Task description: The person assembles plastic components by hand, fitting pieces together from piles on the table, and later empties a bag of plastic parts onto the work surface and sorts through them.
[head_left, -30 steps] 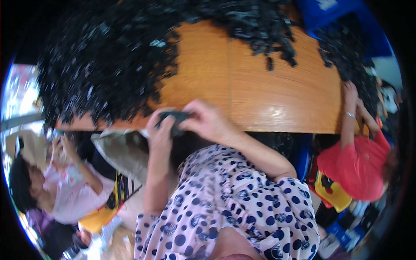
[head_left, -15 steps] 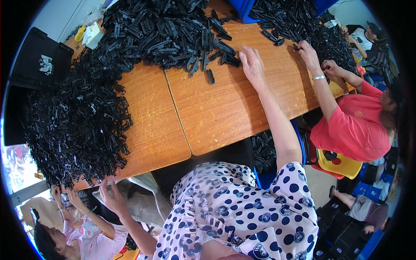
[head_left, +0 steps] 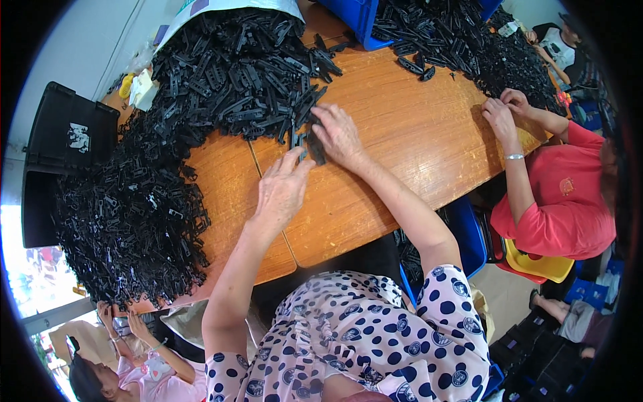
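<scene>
My left hand (head_left: 281, 186) is over the wooden table (head_left: 395, 107), fingers and thumb closing round a slim black plastic clip piece (head_left: 303, 149) at the front of a heap. Beside it, my right hand (head_left: 340, 137) has its fingers bent around a dark plastic piece (head_left: 315, 149), partly hidden by the hand and its shadow. Both hands nearly meet. Just beyond them lies the heap of long black plastic clip pieces (head_left: 234, 74), spilling from a white sack (head_left: 268, 5).
A mound of small black parts (head_left: 134, 221) covers the table's left end, by a black crate (head_left: 74, 134). Beside a blue bin (head_left: 365, 23) lie more long pieces (head_left: 442, 40). A person in red (head_left: 556, 194) works at right; another in pink (head_left: 157, 372) sits at lower left.
My left hand has risen from below the table edge to the heap's front. My right hand has moved left to join it. The person in red has drawn a hand back.
</scene>
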### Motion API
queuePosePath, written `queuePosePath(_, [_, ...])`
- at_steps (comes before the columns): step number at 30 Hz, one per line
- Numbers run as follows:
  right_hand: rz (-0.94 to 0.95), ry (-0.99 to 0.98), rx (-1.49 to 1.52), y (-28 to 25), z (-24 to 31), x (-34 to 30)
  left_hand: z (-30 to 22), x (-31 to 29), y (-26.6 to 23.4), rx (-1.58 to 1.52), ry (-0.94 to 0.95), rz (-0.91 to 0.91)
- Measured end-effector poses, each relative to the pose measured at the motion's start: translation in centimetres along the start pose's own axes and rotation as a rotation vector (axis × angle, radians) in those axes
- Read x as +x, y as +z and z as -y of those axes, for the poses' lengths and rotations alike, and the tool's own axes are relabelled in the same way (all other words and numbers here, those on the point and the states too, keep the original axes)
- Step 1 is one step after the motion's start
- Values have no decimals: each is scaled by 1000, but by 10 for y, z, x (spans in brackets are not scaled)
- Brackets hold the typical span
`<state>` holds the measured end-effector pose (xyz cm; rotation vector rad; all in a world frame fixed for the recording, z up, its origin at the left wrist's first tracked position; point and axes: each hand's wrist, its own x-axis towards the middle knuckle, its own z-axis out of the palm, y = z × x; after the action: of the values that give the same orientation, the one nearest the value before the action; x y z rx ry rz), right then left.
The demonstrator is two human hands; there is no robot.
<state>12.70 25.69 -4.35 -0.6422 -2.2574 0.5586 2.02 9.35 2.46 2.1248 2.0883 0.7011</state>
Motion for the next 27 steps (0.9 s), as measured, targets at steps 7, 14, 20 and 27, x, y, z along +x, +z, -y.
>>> queuePosePath(7, [-214,-162,-11,-23,-27,41,2,11,13,86,-29,159])
queuePosePath(14, [-200,44,-313,10,-121,147,1,6,23,48,-87,80])
queuePosePath(20, [49,432,-440,20,-120,174,0,-2,19,30,-99,8])
queuePosePath(27, [-26,96,-289,35,-116,140,5,-9,12,2,-125,-19])
